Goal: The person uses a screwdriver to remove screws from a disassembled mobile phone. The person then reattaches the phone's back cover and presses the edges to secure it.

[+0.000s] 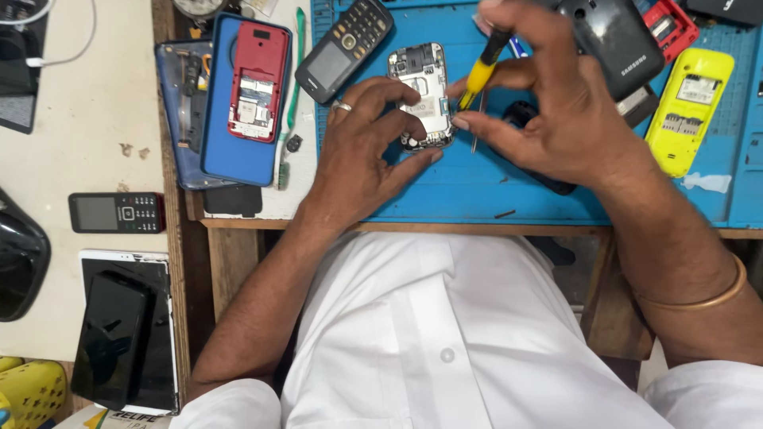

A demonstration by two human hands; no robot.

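Note:
An opened small phone body (422, 94) with its circuit board showing lies on the blue work mat (477, 191). My left hand (362, 147), a ring on one finger, grips it from the left and below. My right hand (548, 95) holds a yellow-and-black screwdriver (479, 71) with its tip down at the phone's right edge. A dark part (520, 115) lies under my right palm, mostly hidden.
A black keypad phone (343, 49) and a red phone back on blue cases (246, 95) lie to the left. A black phone (616, 44), red part (671, 28) and yellow phone shell (690, 107) lie right. Left table holds a keypad phone (116, 212) and tablets (127, 334).

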